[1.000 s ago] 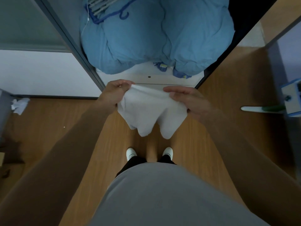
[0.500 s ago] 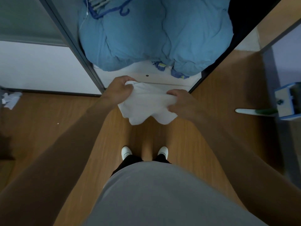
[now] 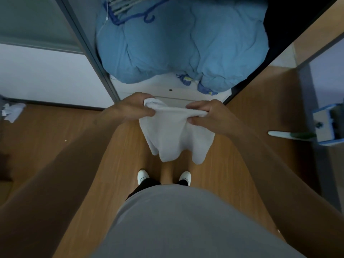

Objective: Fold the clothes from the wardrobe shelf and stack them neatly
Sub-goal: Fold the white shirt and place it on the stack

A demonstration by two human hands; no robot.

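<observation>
A small white garment (image 3: 173, 135) hangs in the air in front of the wardrobe, held by its top edge. My left hand (image 3: 130, 108) grips its left top corner, where the cloth is bunched. My right hand (image 3: 206, 113) pinches the right part of the same edge between thumb and curled fingers. The lower part of the cloth droops in loose folds above my feet. Behind it lies the white wardrobe shelf (image 3: 167, 90).
A bulky blue duvet (image 3: 182, 43) fills the wardrobe, with blue hangers (image 3: 130, 13) on top. A grey door frame (image 3: 89, 53) stands left. On the wooden floor lie crumpled white paper (image 3: 12, 111) at left and a blue-white box (image 3: 327, 125) at right.
The cloth was gathered up between both hands half a second ago; now it hangs longer again, and my right hand has shifted right along the top edge.
</observation>
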